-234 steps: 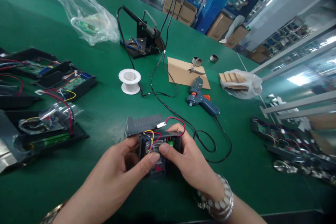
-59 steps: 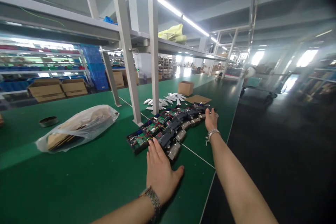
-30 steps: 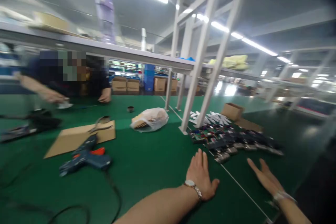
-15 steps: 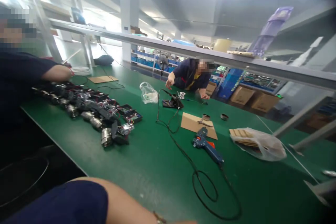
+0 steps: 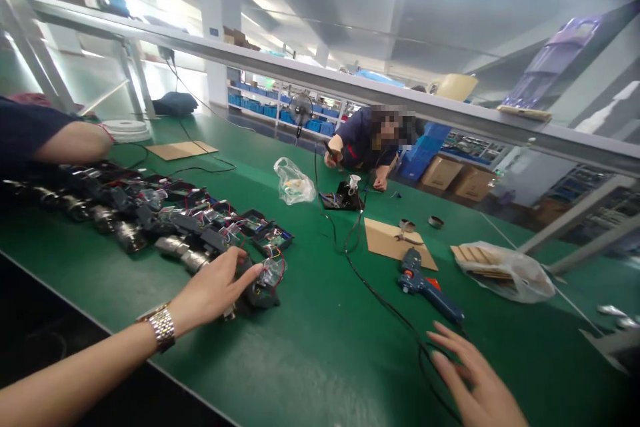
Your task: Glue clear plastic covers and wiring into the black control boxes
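Note:
At the near end of a row of wired black assemblies with metal cylinders (image 5: 131, 236), my left hand (image 5: 215, 290) is closed around the last wired black assembly (image 5: 265, 295). My palm and fingers cover most of its metal part; red and yellow wires and clear plastic show beyond my thumb. A metal-banded watch (image 5: 163, 327) is on that wrist. My right hand (image 5: 473, 373) is open at the lower right, fingers apart, over the black cable (image 5: 423, 353) of a blue glue gun (image 5: 430, 292). It holds nothing.
Beyond the glue gun, pliers (image 5: 410, 239) lie on cardboard (image 5: 377, 240). A plastic bag of cardboard pieces (image 5: 505, 273) is at right. Across the green table (image 5: 320, 347), a co-worker (image 5: 365, 137) handles a tool near a black stand (image 5: 345, 197). Another person's arm (image 5: 70, 141) reaches in from the left.
My left hand has come into view and taken hold of the near assembly. My right hand has appeared at lower right. The view has shifted; the co-worker opposite now holds a dark tool.

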### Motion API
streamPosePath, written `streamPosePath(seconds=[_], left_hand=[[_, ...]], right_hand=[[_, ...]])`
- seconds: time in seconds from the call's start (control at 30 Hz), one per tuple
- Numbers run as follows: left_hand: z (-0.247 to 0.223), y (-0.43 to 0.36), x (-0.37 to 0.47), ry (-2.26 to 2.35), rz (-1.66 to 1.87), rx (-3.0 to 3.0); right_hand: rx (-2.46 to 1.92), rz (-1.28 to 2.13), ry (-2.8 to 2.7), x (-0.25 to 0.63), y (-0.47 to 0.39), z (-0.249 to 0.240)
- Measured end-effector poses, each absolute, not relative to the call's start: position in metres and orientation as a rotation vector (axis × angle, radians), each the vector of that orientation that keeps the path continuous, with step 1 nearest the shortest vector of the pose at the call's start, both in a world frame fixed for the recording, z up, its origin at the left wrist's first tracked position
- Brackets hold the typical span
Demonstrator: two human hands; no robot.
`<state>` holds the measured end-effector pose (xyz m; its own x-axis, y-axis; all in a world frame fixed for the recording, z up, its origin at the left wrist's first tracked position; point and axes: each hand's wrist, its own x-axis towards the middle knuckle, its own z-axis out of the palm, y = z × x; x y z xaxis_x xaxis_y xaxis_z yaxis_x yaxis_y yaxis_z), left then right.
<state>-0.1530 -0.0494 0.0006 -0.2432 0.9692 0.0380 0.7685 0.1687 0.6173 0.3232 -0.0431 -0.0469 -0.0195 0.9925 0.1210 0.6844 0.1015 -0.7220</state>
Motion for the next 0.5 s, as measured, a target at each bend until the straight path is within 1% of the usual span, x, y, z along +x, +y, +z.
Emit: streamPosePath(seconds=[0.07, 0.17, 0.23, 0.33, 0.5], left_hand=[[-0.008, -0.048, -0.158, 2.053, 0.680, 1.603], [-0.011, -0.047, -0.166, 1.953, 0.589, 1.560], [-0.010, -0.045, -0.170, 1.887, 0.560, 1.523], [-0.015, -0.043, -0.169, 1.804, 0.535, 1.421], [-0.038, -0.039, -0.131, 1.559, 0.545, 1.200]], right_hand=[[-1.458, 0.974, -1.836, 0.246, -0.030, -0.043], [-1.299, 1.201, -1.920, 0.141, -0.016, -0.043], [-1.252, 1.321, -1.910, 0.094, -0.011, -0.047], [-1.225, 1.444, -1.843, 0.067, -0.006, -0.055], [-1.270, 1.504, -1.734, 0.094, 0.000, -0.068]])
